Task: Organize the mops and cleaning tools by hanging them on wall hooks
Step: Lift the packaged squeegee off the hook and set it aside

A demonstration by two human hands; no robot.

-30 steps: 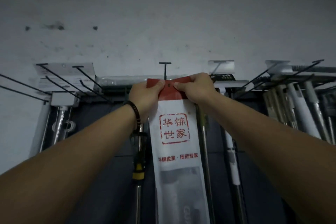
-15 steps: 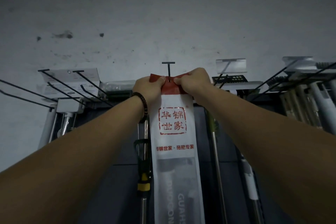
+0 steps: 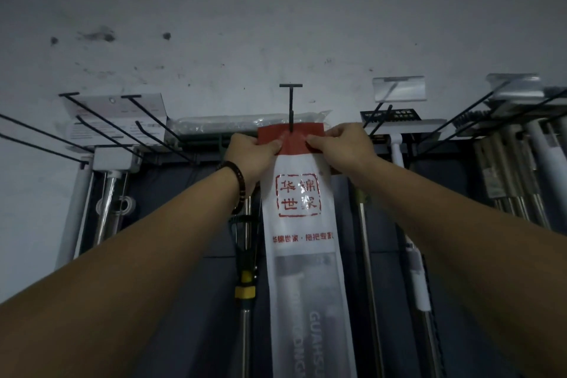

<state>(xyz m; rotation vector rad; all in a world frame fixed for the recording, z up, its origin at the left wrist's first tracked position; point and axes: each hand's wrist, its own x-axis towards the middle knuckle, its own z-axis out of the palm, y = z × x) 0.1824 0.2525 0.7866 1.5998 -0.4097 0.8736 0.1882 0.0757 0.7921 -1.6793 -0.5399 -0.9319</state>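
A long white plastic mop package (image 3: 302,258) with a red top flap and red printed characters hangs straight down in the middle. My left hand (image 3: 250,152) pinches the flap's left side and my right hand (image 3: 343,147) pinches its right side. The black T-ended wall hook (image 3: 291,107) passes through the red flap between my thumbs. A dark bead bracelet sits on my left wrist.
Several bare black wire hooks (image 3: 101,123) jut out at the left, and more hooks (image 3: 478,113) at the right. Packaged mops and metal poles (image 3: 518,181) hang at the right. A green and yellow handled pole (image 3: 245,282) hangs just left of the package.
Both hands have pushed the red flap up and back along the hook, so the hook's shaft now pierces the flap. The view shifted slightly.
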